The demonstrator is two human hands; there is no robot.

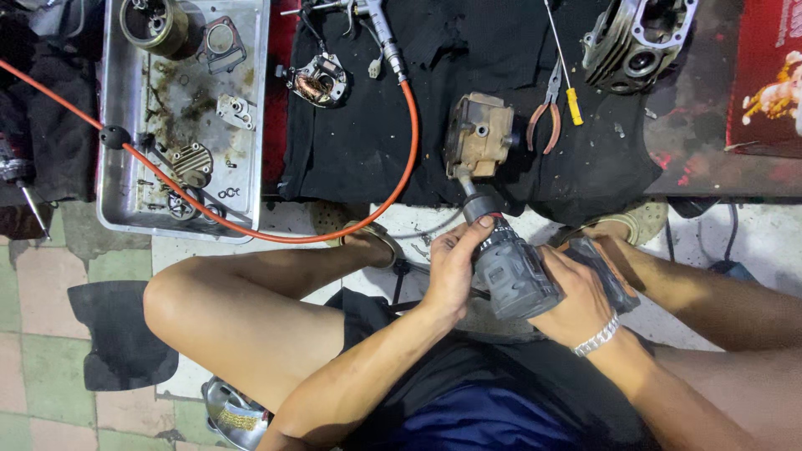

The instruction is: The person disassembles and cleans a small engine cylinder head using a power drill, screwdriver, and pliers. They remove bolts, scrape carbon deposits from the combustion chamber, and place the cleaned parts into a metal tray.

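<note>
My right hand point(576, 292) grips the body and handle of a grey cordless drill point(514, 271). At the drill's front end my left hand point(451, 263) wraps the chuck with thumb and fingers. The drill's bit points into a tan, dirty engine part point(478, 134) lying on a black cloth point(468, 92) just ahead of my hands. A metal bracelet sits on my right wrist. My bare knees frame the drill on both sides.
A metal tray point(117, 125) with several small engine parts lies at the left. An orange air hose point(351, 225) curves across the floor to an air gun point(380, 29). Pliers point(545, 117), a yellow-handled screwdriver point(568, 83), a stator coil point(319, 82) and a cylinder head point(639, 42) rest on the cloth.
</note>
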